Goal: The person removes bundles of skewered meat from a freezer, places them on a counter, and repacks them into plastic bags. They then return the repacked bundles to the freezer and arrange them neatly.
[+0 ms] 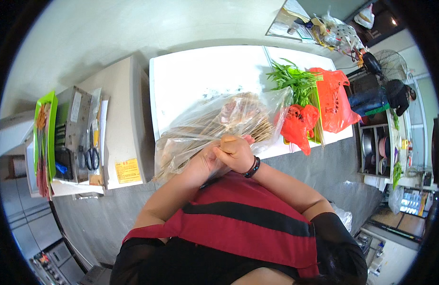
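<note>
A large clear plastic bag (191, 123) full of thin wooden skewers (260, 128) lies along the near edge of a white surface. Something reddish shows through the plastic among the skewers. My left hand (209, 156) and my right hand (237, 153) meet at the bag's near side. The right one, with dark bead bracelets at its wrist, is closed over the plastic and against the left hand. Fingertips of the left hand show past the right; the rest of its fingers are hidden, so its hold cannot be told.
Leafy greens (294, 82) and skewers lie in a green tray, beside a small red bag (299, 123) and a larger red bag (331, 99). Scissors (92, 158) and a green tray of skewers (50, 107) are at left. Another person (380, 98) stands far right.
</note>
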A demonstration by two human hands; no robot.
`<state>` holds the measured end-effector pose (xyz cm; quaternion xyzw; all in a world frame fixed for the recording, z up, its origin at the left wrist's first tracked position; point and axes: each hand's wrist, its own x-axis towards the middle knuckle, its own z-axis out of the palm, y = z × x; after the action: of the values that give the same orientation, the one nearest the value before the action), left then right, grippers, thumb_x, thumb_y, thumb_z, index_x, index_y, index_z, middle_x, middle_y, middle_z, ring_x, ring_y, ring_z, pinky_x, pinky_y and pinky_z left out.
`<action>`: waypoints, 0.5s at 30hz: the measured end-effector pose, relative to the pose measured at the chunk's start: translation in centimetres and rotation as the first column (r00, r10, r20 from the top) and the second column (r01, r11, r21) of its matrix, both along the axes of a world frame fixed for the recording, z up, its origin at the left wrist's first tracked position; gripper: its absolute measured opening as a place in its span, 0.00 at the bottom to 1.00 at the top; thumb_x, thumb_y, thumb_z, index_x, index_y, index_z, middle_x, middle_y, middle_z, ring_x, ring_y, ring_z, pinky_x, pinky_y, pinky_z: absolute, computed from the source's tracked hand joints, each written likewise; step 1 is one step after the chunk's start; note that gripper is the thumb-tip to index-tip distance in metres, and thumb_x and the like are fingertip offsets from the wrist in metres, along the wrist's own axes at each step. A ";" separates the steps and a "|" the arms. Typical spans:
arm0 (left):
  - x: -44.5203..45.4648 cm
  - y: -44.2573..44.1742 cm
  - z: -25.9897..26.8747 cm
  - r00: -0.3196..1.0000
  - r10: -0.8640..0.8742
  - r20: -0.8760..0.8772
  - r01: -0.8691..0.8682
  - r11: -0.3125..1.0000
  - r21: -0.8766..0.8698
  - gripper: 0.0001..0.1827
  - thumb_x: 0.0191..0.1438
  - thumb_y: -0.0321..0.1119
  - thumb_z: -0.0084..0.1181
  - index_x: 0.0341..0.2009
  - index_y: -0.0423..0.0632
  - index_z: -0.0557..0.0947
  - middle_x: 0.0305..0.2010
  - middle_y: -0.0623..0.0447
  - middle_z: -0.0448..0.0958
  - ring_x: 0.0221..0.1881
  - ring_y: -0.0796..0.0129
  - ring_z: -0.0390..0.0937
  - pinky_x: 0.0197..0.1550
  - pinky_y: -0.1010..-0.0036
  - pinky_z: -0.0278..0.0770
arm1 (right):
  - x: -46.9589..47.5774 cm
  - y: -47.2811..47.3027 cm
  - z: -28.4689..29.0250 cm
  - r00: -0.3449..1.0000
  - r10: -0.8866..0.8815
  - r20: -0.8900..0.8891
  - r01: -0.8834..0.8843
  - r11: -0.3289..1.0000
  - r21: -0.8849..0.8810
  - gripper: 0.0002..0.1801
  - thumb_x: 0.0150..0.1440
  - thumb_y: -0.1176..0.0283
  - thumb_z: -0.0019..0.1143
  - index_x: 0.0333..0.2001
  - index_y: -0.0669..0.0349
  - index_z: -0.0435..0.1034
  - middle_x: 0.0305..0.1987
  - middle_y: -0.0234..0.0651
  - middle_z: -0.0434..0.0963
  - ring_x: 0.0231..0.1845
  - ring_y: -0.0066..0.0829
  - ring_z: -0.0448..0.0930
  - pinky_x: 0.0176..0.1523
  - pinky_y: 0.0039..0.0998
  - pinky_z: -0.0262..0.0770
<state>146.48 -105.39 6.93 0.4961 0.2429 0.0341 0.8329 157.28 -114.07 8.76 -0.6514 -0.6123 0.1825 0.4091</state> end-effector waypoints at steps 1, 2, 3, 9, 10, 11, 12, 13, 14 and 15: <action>-0.2 0.2 0.6 0.999 -0.039 -0.005 0.040 0.998 0.057 0.15 0.63 0.34 0.41 0.47 0.38 0.73 0.45 0.47 0.75 0.45 0.64 0.74 0.49 0.70 0.74 | 0.0 0.0 -0.1 0.999 -0.030 -0.013 0.030 1.000 0.001 0.14 0.56 0.63 0.47 0.25 0.57 0.75 0.22 0.41 0.73 0.26 0.43 0.74 0.31 0.42 0.69; -1.0 0.4 1.4 0.997 -0.072 -0.007 0.072 0.992 0.108 0.16 0.63 0.35 0.41 0.48 0.38 0.73 0.46 0.47 0.75 0.46 0.63 0.73 0.51 0.70 0.73 | 0.0 -0.1 0.0 0.998 -0.055 -0.026 0.055 0.998 0.003 0.14 0.56 0.63 0.47 0.25 0.57 0.75 0.22 0.41 0.73 0.27 0.44 0.74 0.31 0.43 0.69; -1.6 0.6 1.9 0.995 -0.094 -0.021 0.096 0.983 0.159 0.17 0.63 0.36 0.40 0.49 0.39 0.73 0.47 0.47 0.75 0.47 0.63 0.73 0.52 0.69 0.71 | 0.0 -0.1 0.1 0.999 -0.040 -0.015 0.040 0.999 0.013 0.13 0.55 0.64 0.47 0.24 0.57 0.74 0.23 0.41 0.74 0.27 0.44 0.74 0.32 0.43 0.69; -4.7 0.8 2.5 0.983 -0.108 -0.149 0.155 0.923 0.352 0.22 0.66 0.42 0.38 0.55 0.39 0.72 0.52 0.44 0.74 0.54 0.60 0.70 0.60 0.67 0.65 | -0.1 0.3 -1.1 0.998 -0.060 -0.028 0.061 0.998 0.022 0.12 0.54 0.69 0.50 0.20 0.60 0.70 0.21 0.42 0.72 0.24 0.43 0.70 0.30 0.43 0.65; -4.5 0.5 2.0 0.983 -0.092 -0.156 0.144 0.920 0.365 0.23 0.66 0.43 0.38 0.56 0.39 0.72 0.52 0.44 0.74 0.56 0.60 0.70 0.61 0.67 0.64 | 0.2 0.4 -1.7 0.994 -0.068 -0.081 0.066 0.998 -0.024 0.16 0.56 0.69 0.50 0.17 0.61 0.69 0.18 0.42 0.70 0.22 0.42 0.69 0.29 0.41 0.62; -4.3 -0.1 -0.8 1.000 -0.030 0.004 0.028 0.955 0.295 0.21 0.66 0.43 0.40 0.53 0.41 0.74 0.50 0.43 0.75 0.53 0.59 0.72 0.58 0.66 0.66 | 0.0 0.8 -0.8 0.982 -0.141 -0.127 0.135 0.989 -0.053 0.19 0.57 0.68 0.51 0.15 0.62 0.67 0.16 0.42 0.68 0.19 0.40 0.67 0.28 0.39 0.61; -4.5 -0.2 2.0 0.997 0.020 -0.071 0.023 0.830 0.557 0.19 0.63 0.43 0.46 0.48 0.41 0.75 0.43 0.42 0.76 0.48 0.55 0.74 0.55 0.64 0.68 | 0.1 1.0 -0.7 0.953 -0.205 -0.222 0.195 0.979 -0.066 0.19 0.57 0.69 0.52 0.15 0.63 0.67 0.15 0.40 0.67 0.19 0.36 0.66 0.28 0.38 0.60; -4.8 -0.5 3.9 0.995 0.093 0.043 -0.096 0.705 0.702 0.17 0.57 0.39 0.54 0.46 0.41 0.74 0.40 0.41 0.74 0.46 0.51 0.73 0.54 0.63 0.68 | 0.6 0.6 -2.1 0.934 -0.253 -0.251 0.231 0.966 -0.115 0.19 0.58 0.70 0.52 0.15 0.63 0.66 0.15 0.35 0.67 0.19 0.28 0.67 0.28 0.32 0.62; -4.8 -0.3 3.7 0.994 0.050 0.096 -0.106 0.612 0.784 0.23 0.49 0.35 0.59 0.50 0.41 0.72 0.47 0.41 0.72 0.51 0.48 0.70 0.56 0.61 0.66 | 0.9 0.6 -2.6 0.833 -0.360 -0.420 0.278 0.929 -0.244 0.18 0.57 0.71 0.53 0.15 0.62 0.67 0.16 0.33 0.68 0.20 0.24 0.67 0.27 0.28 0.62; -4.5 -0.2 3.0 0.980 -0.013 0.198 -0.166 0.491 0.855 0.28 0.46 0.33 0.60 0.53 0.42 0.70 0.54 0.40 0.68 0.57 0.49 0.65 0.59 0.60 0.63 | 1.1 0.7 -2.8 0.689 -0.483 -0.540 0.300 0.869 -0.394 0.16 0.56 0.72 0.54 0.16 0.61 0.67 0.16 0.30 0.68 0.21 0.21 0.68 0.27 0.25 0.63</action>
<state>142.00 -105.59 9.96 0.8309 0.1395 0.2326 0.4859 158.43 -113.34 5.97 -0.7202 -0.2552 0.3777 0.5230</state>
